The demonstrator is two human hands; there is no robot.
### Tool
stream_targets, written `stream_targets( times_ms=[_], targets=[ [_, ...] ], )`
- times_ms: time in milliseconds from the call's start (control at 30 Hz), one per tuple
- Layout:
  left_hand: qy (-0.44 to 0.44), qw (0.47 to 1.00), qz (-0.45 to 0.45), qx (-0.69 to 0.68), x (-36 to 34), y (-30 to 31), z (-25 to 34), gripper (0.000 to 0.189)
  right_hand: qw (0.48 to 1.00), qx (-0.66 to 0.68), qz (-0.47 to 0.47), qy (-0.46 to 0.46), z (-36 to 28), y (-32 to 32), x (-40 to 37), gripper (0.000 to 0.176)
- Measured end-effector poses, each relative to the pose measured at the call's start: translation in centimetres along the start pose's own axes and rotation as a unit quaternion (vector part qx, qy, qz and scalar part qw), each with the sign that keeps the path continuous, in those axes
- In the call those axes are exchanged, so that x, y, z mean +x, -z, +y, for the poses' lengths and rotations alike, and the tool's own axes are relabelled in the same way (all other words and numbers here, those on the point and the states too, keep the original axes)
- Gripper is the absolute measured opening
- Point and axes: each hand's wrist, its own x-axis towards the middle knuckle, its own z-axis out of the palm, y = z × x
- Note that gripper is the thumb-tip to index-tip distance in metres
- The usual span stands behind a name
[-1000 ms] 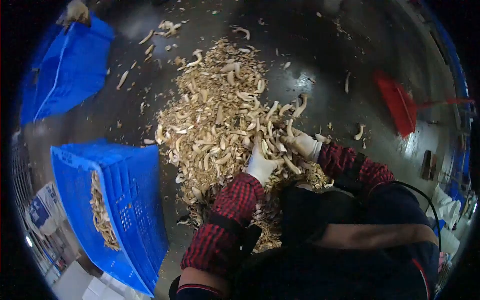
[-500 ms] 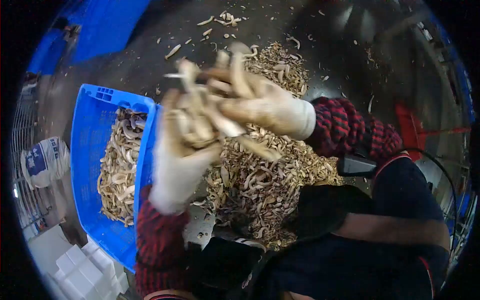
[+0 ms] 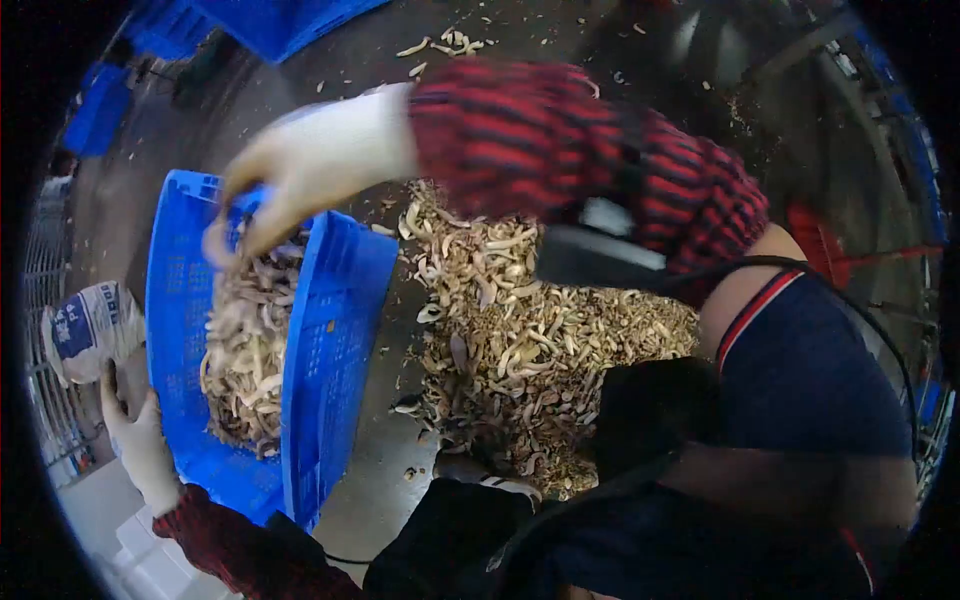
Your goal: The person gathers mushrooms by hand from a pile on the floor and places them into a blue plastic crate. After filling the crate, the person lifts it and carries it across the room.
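Note:
Both my hands wear white work gloves with brownish, stained fingers. My right hand [image 3: 285,165] reaches over the blue plastic crate [image 3: 335,300], fingers curved down and apart. Below it, pale, elongated mushroom pieces [image 3: 250,350] lie in the crate; those just under the fingers are smeared by motion. My left hand [image 3: 140,435] is at the crate's outer left side, fingers spread, holding nothing. A large heap of similar pieces [image 3: 520,350], mixed with small brown bits, lies on the floor to the right of the crate, partly hidden by my right sleeve.
A white printed sack [image 3: 95,330] stands left of the crate, with white boxes [image 3: 155,550] below it. Another blue crate [image 3: 285,25] is at the top. A red dustpan-like tool [image 3: 820,245] lies at right. Loose pieces [image 3: 455,42] are scattered on the dark floor.
The mushroom pieces held between both hands over the heap have left them. My right hand has swung left over the crate; my left hand has moved down to the crate's far left side.

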Motion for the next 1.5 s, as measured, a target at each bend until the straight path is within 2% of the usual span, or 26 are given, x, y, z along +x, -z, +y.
stream_targets(
  times_ms=[67,100,133,200,233,267,300,333,400,467,533,633,700,733,800,867,900,933,1067,1267,1333,1367,1400,1433,1467,1500],
  targets=[
    [0.016,0.934,-0.034,-0.354,-0.9,1.0,10.2,0.050,0.995,-0.038,-0.004,-0.096,6.8,1.8,-7.2,0.050],
    [-0.022,0.931,-0.075,-0.356,-1.9,0.1,14.4,0.047,0.966,-0.090,-0.013,-0.240,8.8,2.1,-11.6,0.041],
    [-0.063,0.925,-0.116,-0.355,-2.9,-1.1,18.6,0.045,0.939,-0.215,-0.074,-0.259,13.2,1.3,-16.4,0.036],
    [-0.243,0.871,-0.261,-0.337,-5.4,-5.6,25.3,0.034,0.793,-0.325,-0.221,-0.466,14.8,-1.8,-23.6,0.043],
    [-0.279,0.843,-0.312,-0.337,-7.4,-8.9,28.6,0.030,0.779,-0.299,-0.236,-0.498,16.6,-4.2,-27.0,0.033],
    [-0.279,0.817,-0.365,-0.347,-10.1,-12.9,31.2,0.031,0.799,-0.334,-0.208,-0.455,16.8,-6.6,-30.1,0.033],
    [-0.279,0.797,-0.461,-0.275,-12.2,-15.9,34.2,0.035,0.792,-0.273,-0.210,-0.505,17.4,-8.2,-31.2,0.036],
    [-0.312,0.769,-0.505,-0.238,-13.8,-18.1,36.3,0.039,0.826,-0.256,-0.125,-0.487,17.0,-9.6,-32.2,0.042],
    [-0.324,0.808,-0.463,-0.168,-17.5,-23.8,38.9,0.046,0.851,-0.168,-0.017,-0.496,17.6,-11.0,-33.2,0.043],
    [-0.269,0.837,-0.438,-0.188,-19.5,-25.1,39.7,0.041,0.877,-0.038,0.076,-0.473,17.6,-11.7,-35.0,0.037],
    [-0.275,0.818,-0.462,-0.203,-21.5,-25.3,39.7,0.040,0.877,-0.031,0.053,-0.476,14.9,-8.9,-36.9,0.033],
    [-0.272,0.785,-0.527,-0.181,-18.8,-22.4,39.2,0.032,0.823,-0.112,0.042,-0.556,12.2,-4.7,-41.4,0.037],
    [-0.233,0.804,-0.517,-0.179,-16.1,-20.8,39.4,0.030,0.829,-0.278,-0.043,-0.483,14.1,-4.7,-47.1,0.041],
    [-0.224,0.813,-0.506,-0.182,-14.7,-21.1,39.4,0.032,0.779,-0.355,-0.089,-0.508,13.6,-5.1,-48.3,0.036],
    [-0.212,0.879,-0.374,-0.206,-13.1,-22.6,39.8,0.039,0.754,-0.452,0.008,-0.477,15.4,-8.2,-51.6,0.029],
    [-0.237,0.901,-0.316,-0.179,-12.9,-24.8,40.4,0.037,0.749,-0.390,0.008,-0.536,15.5,-8.5,-50.9,0.026],
    [-0.243,0.886,-0.374,-0.127,-12.9,-25.9,41.1,0.043,0.738,-0.327,0.007,-0.590,15.6,-8.7,-50.2,0.023],
    [-0.271,0.892,-0.343,-0.114,-14.0,-27.7,40.9,0.044,0.737,-0.327,0.008,-0.592,15.7,-9.0,-49.1,0.023],
    [-0.270,0.877,-0.392,-0.064,-14.8,-27.5,41.4,0.036,0.876,-0.210,0.054,-0.430,13.3,-9.4,-40.7,0.022],
    [-0.347,0.858,-0.360,-0.114,-16.8,-24.9,38.4,0.027,0.813,-0.443,-0.041,-0.375,14.7,-14.0,-34.6,0.031],
    [-0.318,0.839,-0.424,-0.122,-16.3,-23.8,36.9,0.027,0.857,-0.228,-0.050,-0.460,17.5,-13.4,-34.7,0.031],
    [-0.255,0.837,-0.438,-0.208,-16.0,-23.4,35.8,0.027,0.872,-0.237,-0.124,-0.409,17.6,-11.6,-34.6,0.034],
    [-0.189,0.826,-0.445,-0.292,-15.3,-23.2,34.2,0.027,0.863,-0.193,-0.047,-0.465,17.0,-11.1,-34.6,0.043],
    [-0.290,0.853,-0.279,-0.332,-14.2,-22.2,32.3,0.026,0.884,-0.175,-0.003,-0.434,17.5,-10.9,-35.3,0.043],
    [-0.122,0.848,-0.390,-0.338,-10.8,-15.6,33.1,0.024,0.901,-0.155,0.040,-0.403,17.9,-10.7,-35.6,0.044],
    [-0.163,0.832,-0.186,-0.497,-10.6,-15.9,30.9,0.025,0.910,-0.156,0.040,-0.381,16.8,-9.8,-34.4,0.044]
  ],
)
